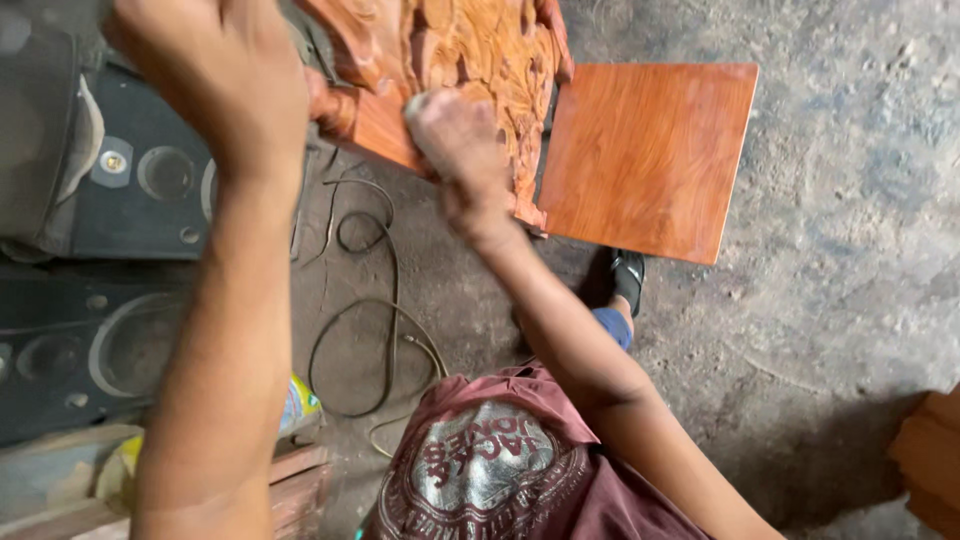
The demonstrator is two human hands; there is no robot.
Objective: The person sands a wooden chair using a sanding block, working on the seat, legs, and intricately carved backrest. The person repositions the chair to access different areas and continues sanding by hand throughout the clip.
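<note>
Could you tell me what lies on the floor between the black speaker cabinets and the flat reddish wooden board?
In the head view, thin dark looped cables lie on the grey concrete floor there.

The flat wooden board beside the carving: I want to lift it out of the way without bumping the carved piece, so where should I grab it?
Probably by the flat wooden board's right-hand edge, coming from the open floor side. It lies flat, with that edge and its near corner bare, while its left edge is tucked against the carved panel, where the right hand is pressed.

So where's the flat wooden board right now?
In the head view, the flat wooden board lies on the concrete floor, upper right, beside the carved wood piece under the right hand.
</note>
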